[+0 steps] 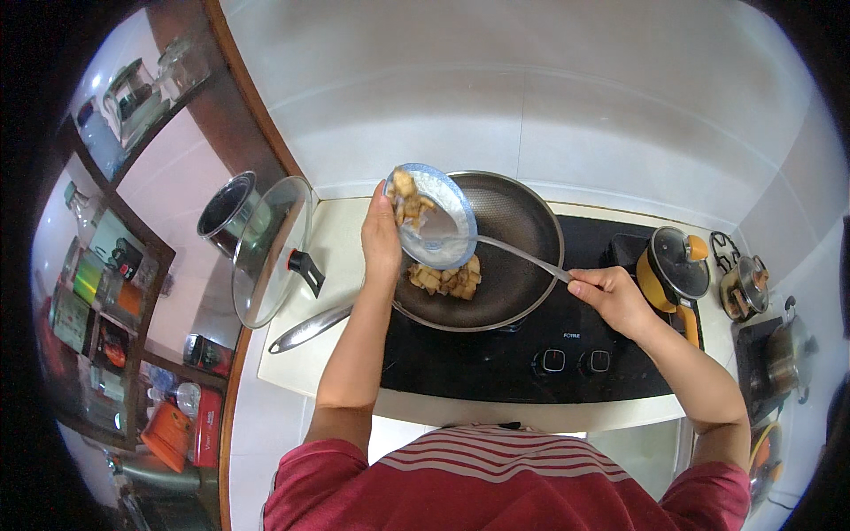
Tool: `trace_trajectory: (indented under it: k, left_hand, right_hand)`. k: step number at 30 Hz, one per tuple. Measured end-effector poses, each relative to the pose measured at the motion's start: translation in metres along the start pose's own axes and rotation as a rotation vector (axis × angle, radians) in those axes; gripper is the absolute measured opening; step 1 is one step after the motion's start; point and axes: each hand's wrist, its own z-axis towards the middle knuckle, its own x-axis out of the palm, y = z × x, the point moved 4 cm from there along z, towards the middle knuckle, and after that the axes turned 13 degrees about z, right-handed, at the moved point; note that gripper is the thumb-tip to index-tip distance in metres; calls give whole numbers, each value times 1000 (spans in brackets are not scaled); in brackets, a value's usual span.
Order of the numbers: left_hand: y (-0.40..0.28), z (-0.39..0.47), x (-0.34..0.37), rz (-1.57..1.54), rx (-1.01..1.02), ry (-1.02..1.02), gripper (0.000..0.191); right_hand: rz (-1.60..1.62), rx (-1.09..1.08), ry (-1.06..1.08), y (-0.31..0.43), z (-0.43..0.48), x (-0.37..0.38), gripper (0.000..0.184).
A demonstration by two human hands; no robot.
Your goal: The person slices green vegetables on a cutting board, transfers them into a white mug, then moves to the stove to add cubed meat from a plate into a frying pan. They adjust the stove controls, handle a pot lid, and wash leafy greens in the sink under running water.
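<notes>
My left hand [382,232] grips the rim of a blue-and-white bowl [458,202], which is tilted over the left part of a large frying pan [518,252]. Chunks of browned food [406,196] lie against the bowl's left side. More pieces, cut small, sit in the pan [451,282] just below the bowl. In my right hand [614,299] is the handle of a metal utensil [524,252]; its far end reaches into the bowl, and its exact shape is unclear. The pan rests on a black cooktop [465,365], its metal handle [312,328] pointing left, partly behind my left forearm.
Left of the pan, a glass lid [272,259] with a black handle stands upright beside a metal pot [229,212]. A yellow lidded pot [654,275] is at the cooktop's right, near a small glass pot [744,292]. Shelves [153,232] with jars and boxes line the left.
</notes>
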Motion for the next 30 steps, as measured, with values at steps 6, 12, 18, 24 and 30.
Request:
trace_trajectory:
  k: [6, 12, 18, 24, 30]
  left_hand:
    - [-10, -26, 9, 72, 172, -116, 47]
    - [-7, -37, 5, 9, 136, -95, 47]
    - [-1, -45, 0, -229, 1, -56, 51]
    - [13, -58, -2, -414, -132, -54, 52]
    - [21, -60, -62, -529, -218, -328, 48]
  right_hand:
    - [122, -42, -142, -26, -3, 16, 26]
    - [345, 55, -297, -58, -23, 47, 22]
    - [504, 156, -245, -59, -27, 56, 24]
    - [447, 15, -399, -28, -19, 42, 24]
    - [-698, -497, -651, 25, -41, -26, 26]
